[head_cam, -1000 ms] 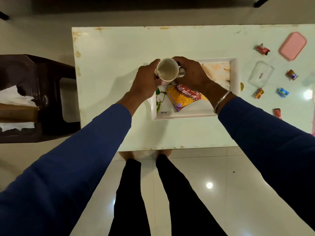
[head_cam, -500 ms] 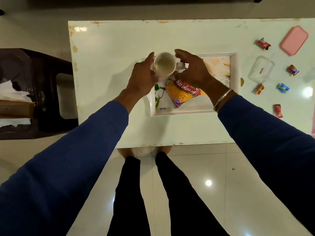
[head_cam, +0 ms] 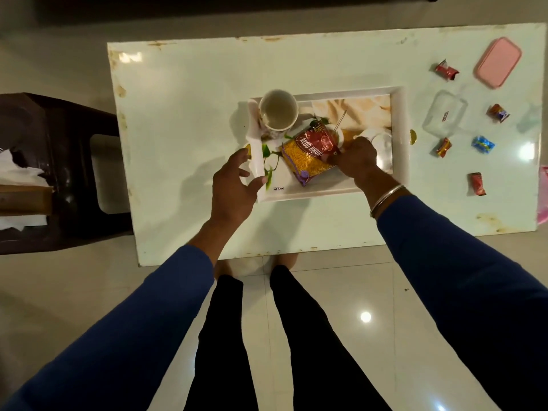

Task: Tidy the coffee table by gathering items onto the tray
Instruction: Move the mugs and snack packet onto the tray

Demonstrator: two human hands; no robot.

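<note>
A white tray (head_cam: 398,120) with a printed base lies mid-table. In its far left corner stands a white cup (head_cam: 278,112), upright and free of both hands. A red and yellow snack packet (head_cam: 311,155) lies in the tray's near half. My right hand (head_cam: 357,160) rests on the packet's right edge with its fingers pinched on it. My left hand (head_cam: 235,185) hovers at the tray's left rim, fingers apart, holding nothing. To the right of the tray lie several wrapped candies (head_cam: 446,70), a clear plastic box (head_cam: 443,117) and its pink lid (head_cam: 498,62).
The pale table (head_cam: 184,114) has worn, stained edges. A dark stool (head_cam: 59,173) holding white tissues (head_cam: 17,176) stands to the left. My legs and the tiled floor (head_cam: 341,292) fill the near side. Something pink (head_cam: 544,197) shows at the table's right edge.
Both hands let go of the cup, which now stands in the tray's far left corner. My left hand drew back to the tray's left rim; my right dropped onto the snack packet.
</note>
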